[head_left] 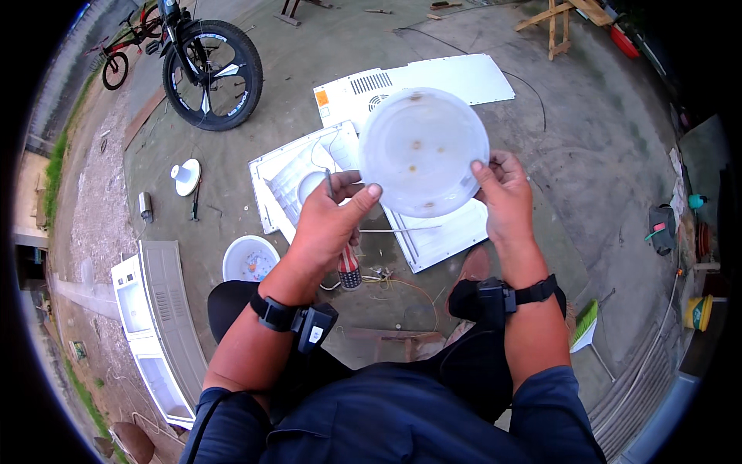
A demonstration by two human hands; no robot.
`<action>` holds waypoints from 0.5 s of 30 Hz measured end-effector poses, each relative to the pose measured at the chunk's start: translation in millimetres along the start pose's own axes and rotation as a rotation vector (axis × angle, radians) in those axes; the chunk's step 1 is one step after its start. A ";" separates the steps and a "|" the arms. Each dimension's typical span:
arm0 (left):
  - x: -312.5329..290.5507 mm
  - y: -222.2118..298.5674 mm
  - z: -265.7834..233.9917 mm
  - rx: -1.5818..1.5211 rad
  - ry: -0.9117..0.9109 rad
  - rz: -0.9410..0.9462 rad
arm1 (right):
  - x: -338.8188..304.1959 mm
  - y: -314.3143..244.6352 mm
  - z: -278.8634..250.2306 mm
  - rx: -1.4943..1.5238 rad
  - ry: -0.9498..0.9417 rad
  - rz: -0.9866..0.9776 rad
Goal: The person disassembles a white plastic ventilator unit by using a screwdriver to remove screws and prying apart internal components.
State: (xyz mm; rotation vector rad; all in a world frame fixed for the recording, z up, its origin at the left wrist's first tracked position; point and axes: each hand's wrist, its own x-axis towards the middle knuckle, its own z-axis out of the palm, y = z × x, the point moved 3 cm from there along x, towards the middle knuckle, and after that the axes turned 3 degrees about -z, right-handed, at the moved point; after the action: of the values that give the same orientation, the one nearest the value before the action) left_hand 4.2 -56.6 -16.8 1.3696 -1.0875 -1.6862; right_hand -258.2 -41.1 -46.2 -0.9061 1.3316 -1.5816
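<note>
Up in front of me, both hands hold a round, translucent whitish disc with several brownish spots. My left hand is closed on its lower left edge, thumb on the near side. A thin dark shaft sticks up by the left fingers; whether they grip it too is unclear. On the right rim, my right hand pinches the disc, its thumb over the face and the other fingers behind. Beneath the left hand is a red-and-white striped object with a dark blue patterned end, partly hidden by the wrist.
White metal panels lie on the ground beyond and under the disc. A white bowl with small bits stands left of my knee. Farther left lie a beige-and-white appliance casing and a white round part. A bicycle wheel stands behind.
</note>
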 end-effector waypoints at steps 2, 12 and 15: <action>4.9 -5.5 8.5 -0.017 -0.062 -0.026 | -1.6 3.3 5.0 0.013 -0.045 -0.003; 15.0 0.3 11.8 0.060 0.025 -0.052 | 3.4 -1.8 6.4 0.079 -0.175 -0.103; 12.7 1.7 3.0 0.023 0.050 -0.037 | 1.5 -9.9 13.4 0.209 -0.221 -0.014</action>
State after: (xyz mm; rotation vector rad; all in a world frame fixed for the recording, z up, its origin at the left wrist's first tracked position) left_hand -1.3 -68.1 -20.0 1.4467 -1.0622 -1.6621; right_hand -248.1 -46.6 -34.2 -0.9311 0.9889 -1.5490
